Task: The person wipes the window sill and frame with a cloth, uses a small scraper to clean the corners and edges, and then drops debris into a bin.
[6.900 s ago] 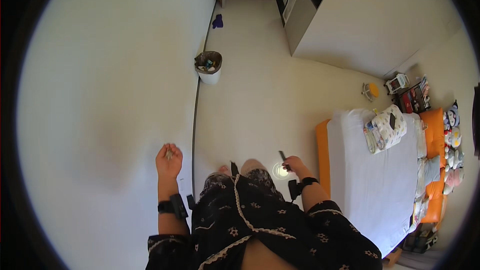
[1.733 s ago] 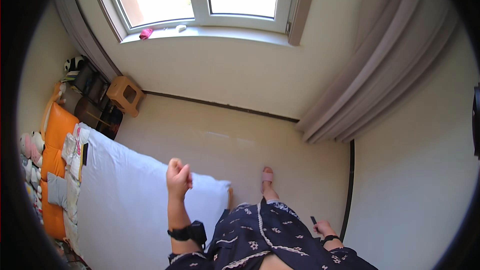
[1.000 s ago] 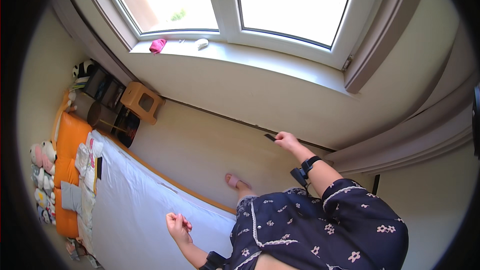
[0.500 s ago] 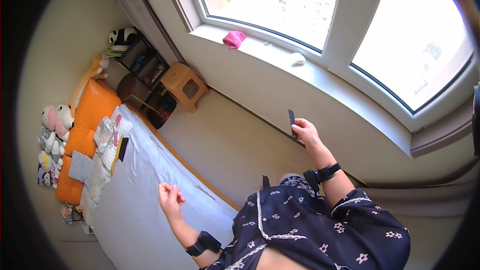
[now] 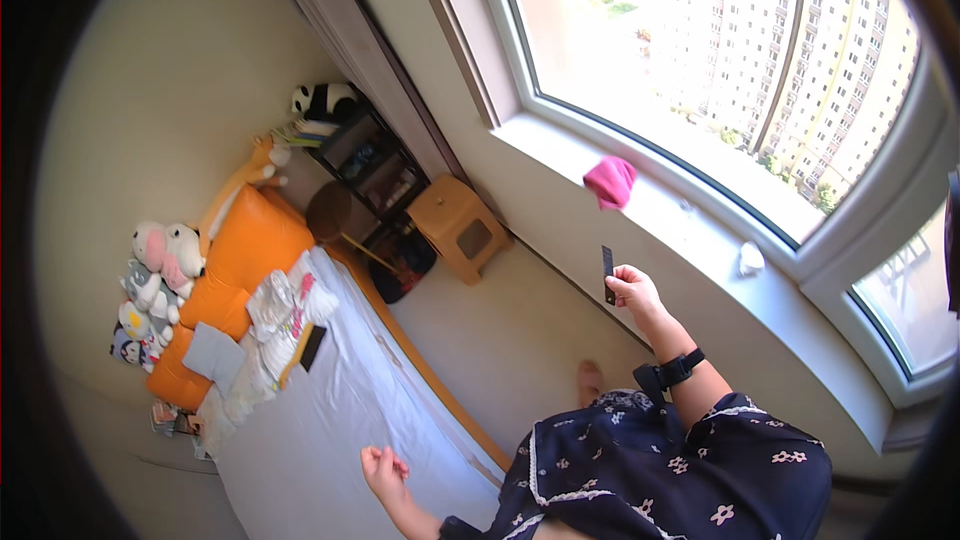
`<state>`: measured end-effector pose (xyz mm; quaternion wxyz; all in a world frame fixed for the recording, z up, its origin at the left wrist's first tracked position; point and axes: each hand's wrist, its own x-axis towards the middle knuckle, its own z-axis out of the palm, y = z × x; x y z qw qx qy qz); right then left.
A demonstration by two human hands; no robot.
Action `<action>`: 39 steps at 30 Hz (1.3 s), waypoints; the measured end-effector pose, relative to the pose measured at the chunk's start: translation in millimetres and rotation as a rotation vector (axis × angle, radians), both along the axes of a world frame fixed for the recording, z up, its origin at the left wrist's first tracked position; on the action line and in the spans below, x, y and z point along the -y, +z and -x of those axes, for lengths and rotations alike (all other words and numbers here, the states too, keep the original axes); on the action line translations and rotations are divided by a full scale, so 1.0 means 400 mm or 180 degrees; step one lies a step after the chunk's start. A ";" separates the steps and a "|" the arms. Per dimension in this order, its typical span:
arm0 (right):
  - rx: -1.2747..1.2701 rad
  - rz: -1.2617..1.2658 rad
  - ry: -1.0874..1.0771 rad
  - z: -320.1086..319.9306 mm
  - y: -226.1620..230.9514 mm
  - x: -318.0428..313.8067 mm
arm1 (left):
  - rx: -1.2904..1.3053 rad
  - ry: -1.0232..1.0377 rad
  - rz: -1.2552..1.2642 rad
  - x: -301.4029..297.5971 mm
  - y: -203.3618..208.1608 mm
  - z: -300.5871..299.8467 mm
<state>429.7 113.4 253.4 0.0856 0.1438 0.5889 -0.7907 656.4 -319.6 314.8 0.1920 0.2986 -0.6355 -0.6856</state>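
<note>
In my right hand (image 5: 634,293) is a narrow flat black comb-like strip (image 5: 608,265), pinched between thumb and fingers and held upright. Fine ridges seem to show along its upper part, and a small hole near its lower end. This hand is in front of the wall below the windowsill. Over the side of the bed hangs my left hand (image 5: 385,470), its fingers curled in loosely and nothing showing in them. Dark bands sit on both forearms.
The bed (image 5: 290,440) lies to the left, with a black-bristled brush (image 5: 311,348), crumpled clothes and orange cushions (image 5: 255,250). Plush toys line its far side. A tan plastic stool (image 5: 455,225) stands by a dark shelf (image 5: 375,165). A pink cloth (image 5: 610,183) and white lump (image 5: 751,259) are on the sill.
The view has swung to the right and shows more of the window, so the room sits differently in the picture. The black strip stays in my right hand. A foot now shows on the floor.
</note>
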 end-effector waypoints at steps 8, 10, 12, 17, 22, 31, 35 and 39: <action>-0.0730 -0.0302 -0.0140 0.508 0.055 0.163 | -0.0024 0.0061 0.0111 0.019 0.026 0.365; -0.0608 -0.0142 -0.0157 0.568 0.064 0.179 | 0.0071 -0.0219 -0.0245 0.016 0.007 0.471; -0.0399 0.0306 -0.0099 0.619 0.064 0.186 | 0.0148 -0.0319 -0.0270 0.025 -0.020 0.587; -0.0214 0.0151 -0.0538 0.718 0.021 0.173 | 0.0155 -0.1103 -0.0307 0.053 -0.031 0.942; -0.0189 -0.1807 -0.1346 0.858 -0.063 0.135 | 0.0093 -0.2256 0.0080 0.019 -0.013 1.378; 0.0831 -0.4655 -0.1720 0.935 -0.039 0.212 | 0.0031 -0.4951 0.0704 -0.330 0.018 1.817; 0.1182 -0.4498 -0.1724 0.941 -0.026 0.227 | -0.1549 -0.5498 0.2891 -0.488 -0.050 1.828; 0.1410 -0.4381 -0.1744 0.951 -0.017 0.227 | -0.3056 -0.5016 0.3690 -0.571 -0.126 1.863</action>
